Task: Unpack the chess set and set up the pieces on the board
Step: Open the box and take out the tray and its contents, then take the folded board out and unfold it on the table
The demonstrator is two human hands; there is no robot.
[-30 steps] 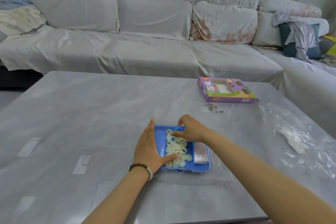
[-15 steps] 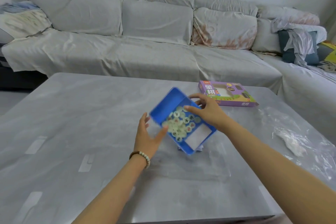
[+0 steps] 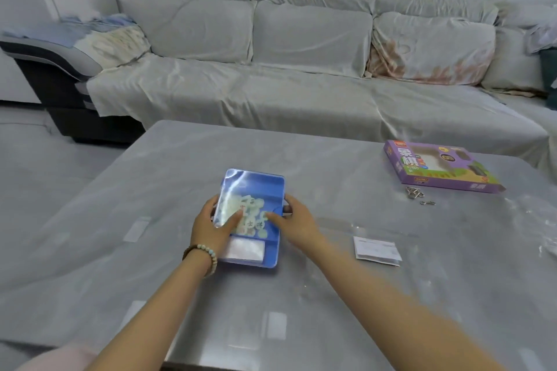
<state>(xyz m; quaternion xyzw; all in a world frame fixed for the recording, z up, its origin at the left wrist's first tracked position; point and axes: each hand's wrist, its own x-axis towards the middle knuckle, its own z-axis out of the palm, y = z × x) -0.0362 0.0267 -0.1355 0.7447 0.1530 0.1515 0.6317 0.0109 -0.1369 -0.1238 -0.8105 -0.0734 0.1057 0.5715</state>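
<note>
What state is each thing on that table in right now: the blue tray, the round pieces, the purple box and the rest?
Blue tray: flat on the table, open on top, held from both sides.
Round pieces: heaped loose inside the tray, not set up.
Left hand: gripping the tray's left edge.
Right hand: gripping the tray's right edge.
Purple box: lying flat, apart from the tray.
Folded white sheet: lying flat, still folded.

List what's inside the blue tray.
The blue tray holds pale round chess pieces under a clear film, plus a white packet in the near compartment. Both thumbs cover some pieces, so a count isn't possible.
</note>
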